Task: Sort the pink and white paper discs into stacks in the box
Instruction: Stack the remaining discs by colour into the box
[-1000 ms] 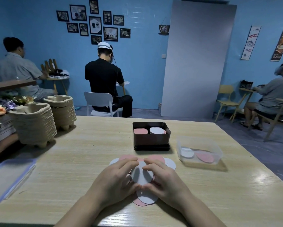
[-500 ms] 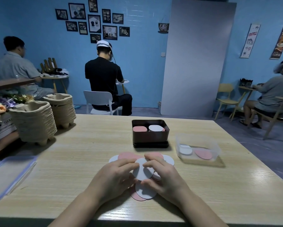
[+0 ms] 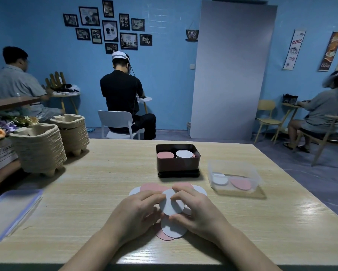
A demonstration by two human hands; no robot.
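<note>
A loose pile of pink and white paper discs [image 3: 172,229] lies on the wooden table in front of me. My left hand [image 3: 139,212] and my right hand [image 3: 197,210] meet over the pile, and both pinch one white disc [image 3: 171,202] by its edges, tilted up off the pile. Pink discs [image 3: 151,187] and white ones peek out behind my fingers. Farther back stands the dark brown box [image 3: 178,165], holding a pink stack [image 3: 165,155] on the left and a white stack [image 3: 184,154] on the right.
A clear plastic tub [image 3: 233,178] with one white and one pink disc sits right of the box. Two stacks of pulp cup trays [image 3: 39,147] stand at the far left. A clear lid [image 3: 10,210] lies near the left edge. Other people sit at tables behind.
The white disc between my fingers has been lifted and tilted a little more off the pile. My hands have stayed in the same place over the discs.
</note>
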